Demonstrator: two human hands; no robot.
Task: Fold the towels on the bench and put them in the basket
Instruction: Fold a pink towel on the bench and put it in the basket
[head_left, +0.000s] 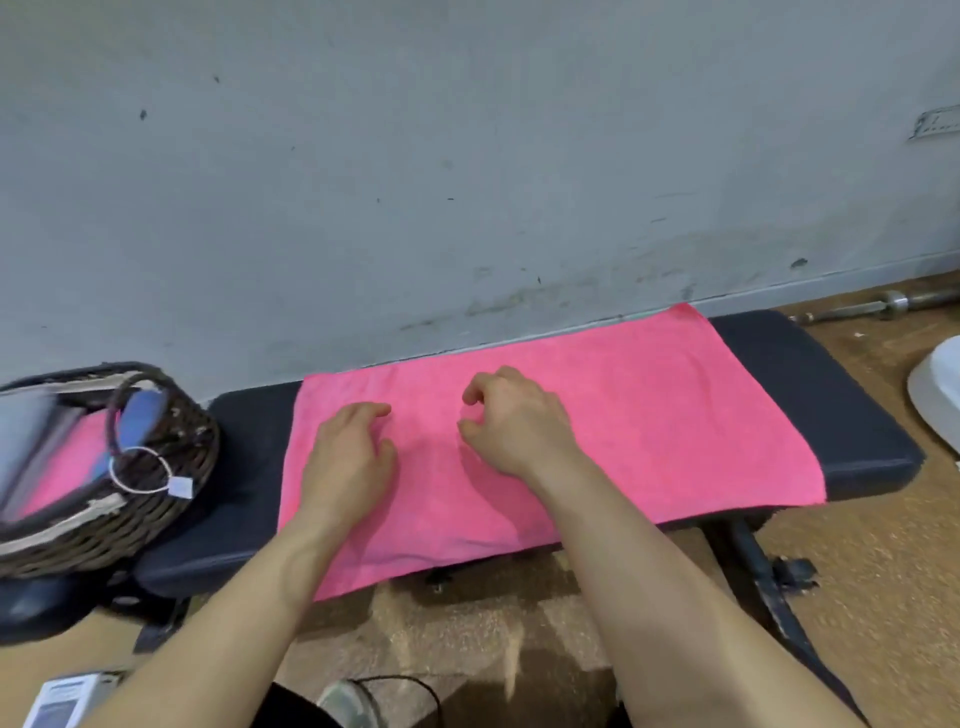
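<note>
A pink towel (649, 415) lies spread flat across the dark padded bench (831, 395); its near edge hangs over the bench's front. My left hand (348, 457) rests on the towel's left part, fingers slightly curled, holding nothing. My right hand (514, 421) hovers or rests near the towel's middle with fingers bent and apart, also holding nothing. A wicker basket (171, 467) sits on the bench's left end. Folded towels stand inside it: grey, pink and blue.
A grey wall runs right behind the bench. A metal barbell (893, 304) lies on the brown floor at the far right, beside a white object (940, 400). The bench's metal leg (763, 577) stands under its right part. A paper booklet (62, 696) lies at bottom left.
</note>
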